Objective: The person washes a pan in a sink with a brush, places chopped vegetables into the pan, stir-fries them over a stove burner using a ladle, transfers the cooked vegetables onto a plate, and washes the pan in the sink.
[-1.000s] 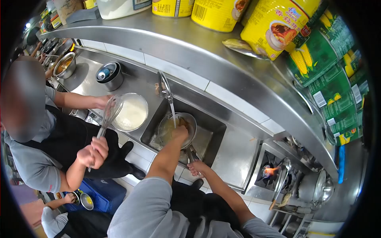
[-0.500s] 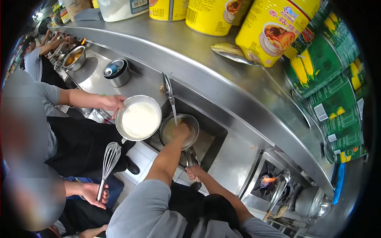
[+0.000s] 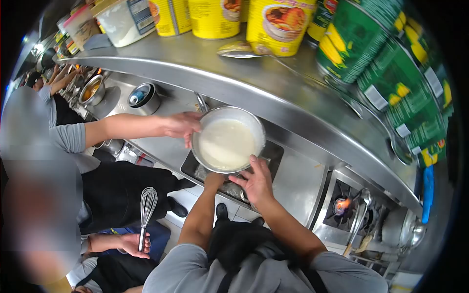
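A metal bowl of pale, creamy liquid [image 3: 228,141] is over the sink [image 3: 276,158], with a co-worker's hand [image 3: 185,126] at its left rim. My right hand [image 3: 256,183] is at the lower right rim, fingers spread, one fingertip against or just over the edge. My left hand [image 3: 214,181] is at the bowl's lower edge, its fingers mostly hidden. Behind the bowl, the faucet [image 3: 201,102] shows only in part. The pan in the sink is largely covered from view.
Another co-worker's hand holds a whisk [image 3: 147,210] at the lower left. A lit gas burner [image 3: 340,206] is at the right, beside pots [image 3: 393,229]. Above the sink, a metal shelf [image 3: 195,71] carries yellow cans [image 3: 215,19] and green corn cans [image 3: 359,41].
The creamy bowl has moved right, over the sink, with the co-worker's hand. My right hand has left the pan handle and come up to the bowl. My left hand has drawn back from inside the pan.
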The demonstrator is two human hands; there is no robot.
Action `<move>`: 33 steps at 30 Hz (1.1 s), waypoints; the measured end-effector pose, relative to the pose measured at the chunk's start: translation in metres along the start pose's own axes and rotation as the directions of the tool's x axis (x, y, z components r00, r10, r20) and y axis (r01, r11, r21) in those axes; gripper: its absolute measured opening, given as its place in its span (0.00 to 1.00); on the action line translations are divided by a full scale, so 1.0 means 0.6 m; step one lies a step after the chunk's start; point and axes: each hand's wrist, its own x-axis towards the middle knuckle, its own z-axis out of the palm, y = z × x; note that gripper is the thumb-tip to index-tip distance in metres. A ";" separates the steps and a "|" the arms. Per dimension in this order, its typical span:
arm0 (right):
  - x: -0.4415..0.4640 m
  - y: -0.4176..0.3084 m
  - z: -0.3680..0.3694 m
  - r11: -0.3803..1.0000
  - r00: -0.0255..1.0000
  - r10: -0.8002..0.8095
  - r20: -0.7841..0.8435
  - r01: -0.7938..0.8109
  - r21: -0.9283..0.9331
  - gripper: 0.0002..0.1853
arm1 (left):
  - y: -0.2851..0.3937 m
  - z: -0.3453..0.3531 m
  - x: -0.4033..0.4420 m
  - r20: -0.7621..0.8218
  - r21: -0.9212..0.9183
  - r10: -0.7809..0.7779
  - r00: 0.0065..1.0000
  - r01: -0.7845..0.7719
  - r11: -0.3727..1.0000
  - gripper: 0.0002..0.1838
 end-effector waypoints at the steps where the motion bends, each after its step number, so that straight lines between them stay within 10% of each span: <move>1: -0.003 -0.016 -0.004 1.000 1.000 -0.015 -0.011 0.015 0.010 0.30 | 0.002 -0.002 -0.005 0.007 0.013 0.016 1.000 -0.016 1.000 0.27; 7: -0.004 -0.080 -0.103 0.996 0.981 -0.079 -0.176 0.072 -0.042 0.21 | 0.015 0.007 -0.024 -0.101 0.200 0.254 0.962 -0.231 0.952 0.26; 9: -0.012 -0.093 -0.153 0.992 0.964 -0.118 -0.238 0.123 0.009 0.19 | -0.004 0.039 0.017 -0.049 -0.056 0.046 0.998 -0.048 0.997 0.29; 17: -0.083 -0.128 -0.315 0.992 0.918 -0.126 -0.376 0.128 -0.019 0.25 | -0.010 0.037 0.031 -0.125 0.134 0.151 0.981 -0.134 0.982 0.33; 19: -0.101 -0.125 -0.367 0.990 0.898 -0.129 -0.421 0.140 -0.004 0.25 | 0.046 -0.003 -0.030 0.036 -0.076 -0.063 0.997 0.066 0.995 0.33; 33: -0.023 -0.050 -0.629 0.968 0.778 -0.167 -0.605 0.246 0.048 0.37 | 0.053 0.025 0.003 0.016 0.143 0.087 0.996 -0.089 0.986 0.31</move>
